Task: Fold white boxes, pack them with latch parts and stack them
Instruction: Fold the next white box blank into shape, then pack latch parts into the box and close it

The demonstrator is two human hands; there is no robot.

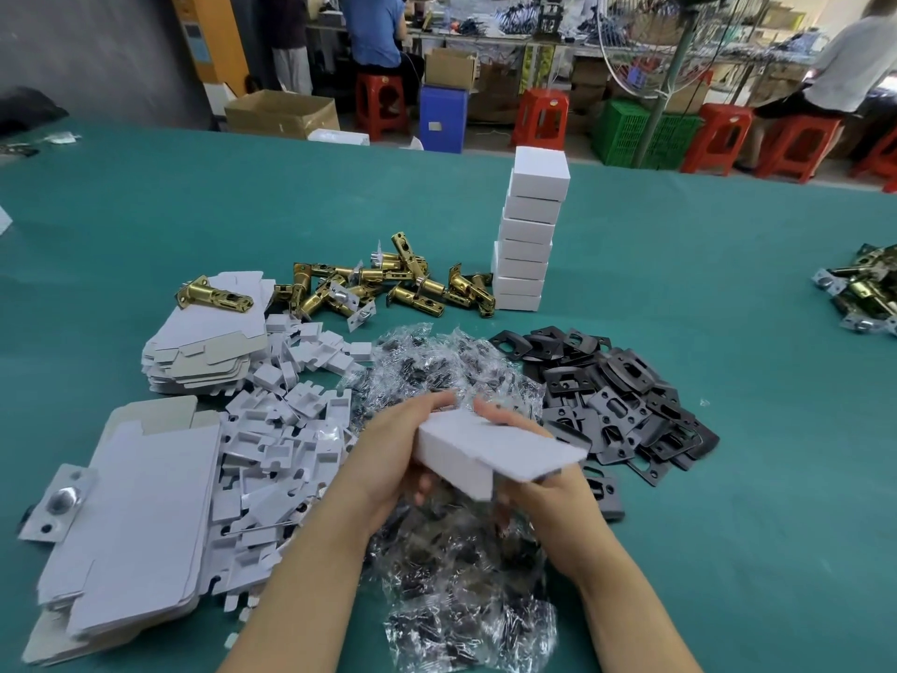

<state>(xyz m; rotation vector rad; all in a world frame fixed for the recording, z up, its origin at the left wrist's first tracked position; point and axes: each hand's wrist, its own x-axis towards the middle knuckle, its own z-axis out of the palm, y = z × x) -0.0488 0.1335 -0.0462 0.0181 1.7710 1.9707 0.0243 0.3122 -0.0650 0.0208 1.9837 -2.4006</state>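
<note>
Right now both hands are up over the green bench (679,293), sharing one white box (490,446). Her left hand (398,449) curls around the box's near end, fingers over the top and thumb underneath; the right hand (543,493) grips it from below and behind, with a flap jutting out to the right over that hand. The box hangs in the air above a heap of clear plastic bags (451,551) holding small dark parts.

Further back stands a stack of closed white boxes (529,235), leaning slightly. Just left of it lies a scatter of brass latches (383,284), one of them resting on a pile of flat box blanks (208,352). A second, larger pile of blanks (136,527) sits at the near left, with white cardboard inserts (286,429) spilled beside it. Black strike plates (626,395) are heaped to the right.
</note>
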